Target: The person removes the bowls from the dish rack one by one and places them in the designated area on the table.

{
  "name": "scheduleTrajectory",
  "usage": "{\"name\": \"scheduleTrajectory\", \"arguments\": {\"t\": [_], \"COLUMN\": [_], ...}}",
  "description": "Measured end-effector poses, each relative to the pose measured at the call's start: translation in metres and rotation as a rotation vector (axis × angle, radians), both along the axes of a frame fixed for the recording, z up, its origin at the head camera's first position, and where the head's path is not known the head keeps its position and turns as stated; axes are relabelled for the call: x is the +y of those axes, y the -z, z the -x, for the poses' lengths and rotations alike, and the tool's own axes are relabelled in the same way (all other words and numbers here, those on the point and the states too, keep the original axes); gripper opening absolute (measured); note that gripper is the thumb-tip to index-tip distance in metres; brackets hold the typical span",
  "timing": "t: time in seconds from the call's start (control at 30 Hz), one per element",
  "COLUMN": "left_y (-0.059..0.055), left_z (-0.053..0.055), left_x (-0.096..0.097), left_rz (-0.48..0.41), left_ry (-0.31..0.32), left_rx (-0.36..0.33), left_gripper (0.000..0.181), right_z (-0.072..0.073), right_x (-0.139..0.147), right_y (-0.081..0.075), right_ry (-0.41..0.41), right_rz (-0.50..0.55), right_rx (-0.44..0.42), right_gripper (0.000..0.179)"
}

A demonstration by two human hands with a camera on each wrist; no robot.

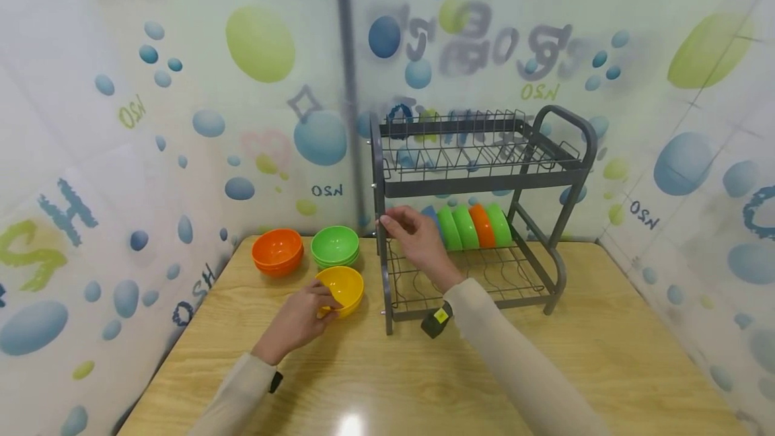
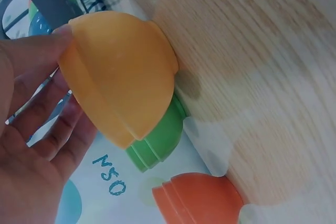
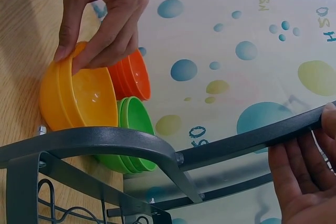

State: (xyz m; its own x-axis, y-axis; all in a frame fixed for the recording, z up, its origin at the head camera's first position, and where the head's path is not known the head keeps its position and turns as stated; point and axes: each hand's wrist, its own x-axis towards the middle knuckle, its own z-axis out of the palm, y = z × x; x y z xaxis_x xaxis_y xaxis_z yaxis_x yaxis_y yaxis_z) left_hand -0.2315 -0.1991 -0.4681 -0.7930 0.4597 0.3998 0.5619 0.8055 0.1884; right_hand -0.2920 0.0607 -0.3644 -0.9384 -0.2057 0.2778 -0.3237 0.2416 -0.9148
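Observation:
My left hand pinches the near rim of a yellow bowl on the table, thumb outside and fingertips inside. In the left wrist view the yellow bowl stands in front of the green ones. My right hand is at the left upright of a dark two-tier dish rack. The right wrist view shows its thumb and fingers on opposite sides of that post. Stacked green bowls stand just behind the yellow bowl, and stacked orange bowls to their left.
On the rack's lower tier, several bowls stand on edge in a row: a blue one, green ones and an orange one. Wire slots line the upper tier. A patterned curtain encloses the wooden table behind and at both sides.

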Motion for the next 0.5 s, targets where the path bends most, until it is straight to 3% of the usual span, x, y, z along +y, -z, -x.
{"name": "scheduleTrajectory", "arguments": {"t": [0.2,0.5], "left_y": [-0.002,-0.011], "left_z": [0.001,0.007], "left_x": [0.001,0.008], "left_rz": [-0.041,-0.191], "left_ry": [-0.009,0.0], "left_rx": [-0.036,-0.126], "left_gripper": [0.026,0.042], "right_z": [0.0,0.0], "right_x": [-0.001,0.002], "right_y": [0.001,-0.003], "right_ry": [-0.008,-0.026], "right_rz": [0.009,-0.023], "right_rx": [0.001,0.006], "right_gripper": [0.027,0.027]}}
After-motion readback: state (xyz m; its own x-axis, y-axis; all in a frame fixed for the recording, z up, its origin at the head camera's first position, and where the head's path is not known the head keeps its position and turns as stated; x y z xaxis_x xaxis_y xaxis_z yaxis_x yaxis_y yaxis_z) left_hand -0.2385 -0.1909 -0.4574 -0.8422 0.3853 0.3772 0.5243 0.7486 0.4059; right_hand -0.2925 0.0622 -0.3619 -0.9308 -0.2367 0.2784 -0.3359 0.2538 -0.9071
